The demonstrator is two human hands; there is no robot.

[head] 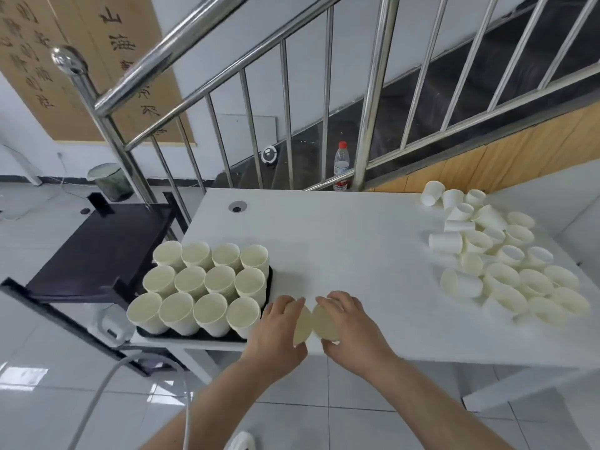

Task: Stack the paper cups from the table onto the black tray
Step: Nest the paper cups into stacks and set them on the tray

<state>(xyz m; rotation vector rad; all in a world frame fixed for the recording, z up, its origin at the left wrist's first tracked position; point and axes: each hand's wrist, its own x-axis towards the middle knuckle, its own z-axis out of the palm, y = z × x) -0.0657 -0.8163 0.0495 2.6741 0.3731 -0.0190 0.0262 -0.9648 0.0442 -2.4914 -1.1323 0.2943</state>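
Your left hand (281,323) and right hand (344,323) each grip one paper cup (303,323) beside the black tray (268,289). Hold the sidewalls lightly (thin paper crushes easily); loose cups (506,254) lie well right.

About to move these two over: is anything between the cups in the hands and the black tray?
Nothing visible. The left hand and right hand each hold a cup just right of the black tray. Only bare table lies between, though cup stacks fill the tray.

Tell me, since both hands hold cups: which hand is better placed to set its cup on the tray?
Left hand: it holds its cup right beside the tray; the right hand is farther off.
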